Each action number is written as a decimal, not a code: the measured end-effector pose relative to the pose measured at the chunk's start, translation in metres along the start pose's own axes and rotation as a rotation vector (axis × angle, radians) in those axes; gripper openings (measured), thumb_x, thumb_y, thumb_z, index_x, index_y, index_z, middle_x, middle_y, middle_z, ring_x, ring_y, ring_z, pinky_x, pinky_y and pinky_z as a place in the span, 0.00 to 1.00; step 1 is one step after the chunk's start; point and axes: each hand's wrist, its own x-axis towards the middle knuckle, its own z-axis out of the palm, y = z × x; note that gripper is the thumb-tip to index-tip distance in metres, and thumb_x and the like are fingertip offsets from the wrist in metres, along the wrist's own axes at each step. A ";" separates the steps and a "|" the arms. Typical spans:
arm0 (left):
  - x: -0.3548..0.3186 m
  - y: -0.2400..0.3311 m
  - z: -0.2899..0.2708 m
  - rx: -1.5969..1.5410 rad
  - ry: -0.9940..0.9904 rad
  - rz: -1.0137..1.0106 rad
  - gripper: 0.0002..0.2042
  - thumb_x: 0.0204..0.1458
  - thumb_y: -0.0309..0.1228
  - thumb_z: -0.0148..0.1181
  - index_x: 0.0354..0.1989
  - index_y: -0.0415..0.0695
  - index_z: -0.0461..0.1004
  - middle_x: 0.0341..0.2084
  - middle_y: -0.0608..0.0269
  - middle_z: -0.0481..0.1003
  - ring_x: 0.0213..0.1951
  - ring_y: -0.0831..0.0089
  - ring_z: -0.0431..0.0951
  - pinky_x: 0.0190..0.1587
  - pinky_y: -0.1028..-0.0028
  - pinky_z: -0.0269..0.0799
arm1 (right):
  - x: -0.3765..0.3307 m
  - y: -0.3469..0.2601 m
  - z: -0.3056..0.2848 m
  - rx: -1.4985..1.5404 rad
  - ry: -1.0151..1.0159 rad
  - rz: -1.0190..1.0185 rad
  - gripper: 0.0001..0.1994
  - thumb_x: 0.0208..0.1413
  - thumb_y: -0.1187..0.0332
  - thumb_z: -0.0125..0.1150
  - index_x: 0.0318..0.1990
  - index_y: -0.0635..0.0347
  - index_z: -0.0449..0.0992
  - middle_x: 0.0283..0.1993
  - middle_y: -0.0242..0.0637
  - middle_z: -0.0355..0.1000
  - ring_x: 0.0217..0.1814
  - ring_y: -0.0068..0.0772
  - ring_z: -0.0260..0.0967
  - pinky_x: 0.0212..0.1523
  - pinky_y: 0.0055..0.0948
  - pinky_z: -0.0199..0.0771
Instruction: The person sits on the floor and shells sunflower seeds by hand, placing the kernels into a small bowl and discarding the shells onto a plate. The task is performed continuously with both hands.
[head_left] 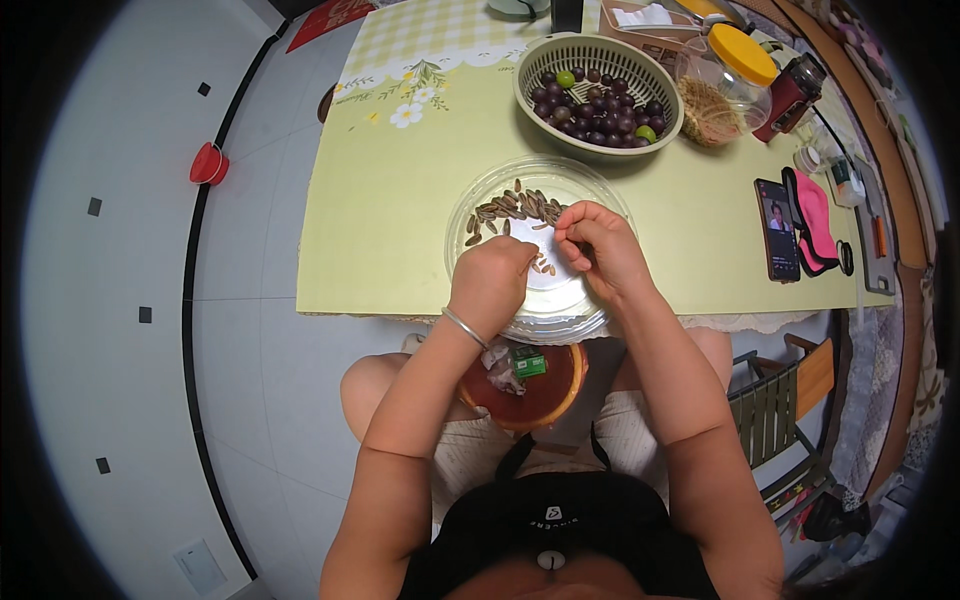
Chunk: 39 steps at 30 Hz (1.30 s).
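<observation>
A round clear plastic tray [462, 262] lies at the table's near edge. Striped sunflower seeds [515, 207] are heaped in its far part, and several pale shelled kernels [543, 266] lie nearer its middle. Over the tray's left side my left hand [492, 283] is closed, its fingertips pressed together beside the kernels; what they hold, if anything, is hidden. My right hand [606, 248] hovers above the right side with thumb and forefinger pinched next to the seed heap. Anything in that pinch is too small to make out.
Beyond the tray stands a colander [530, 112] of dark grapes. To its right are a yellow-lidded jar [712, 105] and a dark red flask [790, 98]. A phone [777, 230] lies by a pink-and-black item [815, 222]. Below the table edge, a reddish-brown basin [500, 405] holds litter between my legs.
</observation>
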 end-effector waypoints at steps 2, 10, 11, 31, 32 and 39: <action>-0.001 -0.001 0.001 0.016 0.014 0.006 0.03 0.44 0.23 0.61 0.28 0.42 0.79 0.24 0.56 0.77 0.28 0.58 0.77 0.32 0.65 0.74 | 0.000 0.000 0.000 -0.014 0.000 0.003 0.06 0.51 0.83 0.48 0.32 0.66 0.71 0.27 0.37 0.70 0.19 0.18 0.59 0.15 0.15 0.53; 0.002 0.003 -0.004 -0.028 0.092 0.091 0.03 0.42 0.22 0.63 0.27 0.43 0.79 0.24 0.60 0.77 0.27 0.62 0.77 0.30 0.68 0.74 | -0.002 0.001 0.003 -0.085 0.002 -0.001 0.06 0.53 0.80 0.47 0.33 0.66 0.72 0.28 0.35 0.70 0.19 0.16 0.58 0.17 0.15 0.53; 0.003 0.004 -0.005 -0.060 0.118 0.093 0.04 0.42 0.22 0.63 0.27 0.43 0.79 0.24 0.60 0.77 0.27 0.62 0.77 0.30 0.68 0.74 | -0.002 0.000 0.003 -0.102 0.007 0.003 0.06 0.53 0.80 0.47 0.33 0.66 0.72 0.28 0.34 0.70 0.20 0.15 0.58 0.17 0.15 0.54; 0.010 -0.027 -0.040 -0.115 -0.027 -0.157 0.03 0.41 0.25 0.64 0.26 0.42 0.79 0.27 0.58 0.76 0.31 0.59 0.76 0.36 0.66 0.73 | 0.001 0.003 -0.001 0.260 -0.103 0.261 0.15 0.65 0.63 0.46 0.33 0.67 0.70 0.22 0.35 0.65 0.16 0.21 0.55 0.12 0.17 0.48; 0.008 -0.027 -0.036 -0.043 -0.029 -0.125 0.04 0.41 0.25 0.64 0.27 0.42 0.79 0.26 0.58 0.76 0.31 0.59 0.76 0.35 0.66 0.73 | 0.002 0.003 -0.003 0.267 -0.108 0.254 0.15 0.65 0.64 0.47 0.33 0.67 0.70 0.22 0.34 0.64 0.16 0.21 0.55 0.11 0.17 0.47; 0.002 -0.027 -0.014 0.305 -0.068 -0.048 0.01 0.40 0.23 0.59 0.22 0.42 0.76 0.23 0.58 0.72 0.31 0.58 0.75 0.34 0.63 0.72 | -0.003 0.007 0.005 0.033 -0.127 0.153 0.10 0.63 0.68 0.50 0.36 0.67 0.73 0.23 0.30 0.66 0.16 0.17 0.55 0.13 0.15 0.48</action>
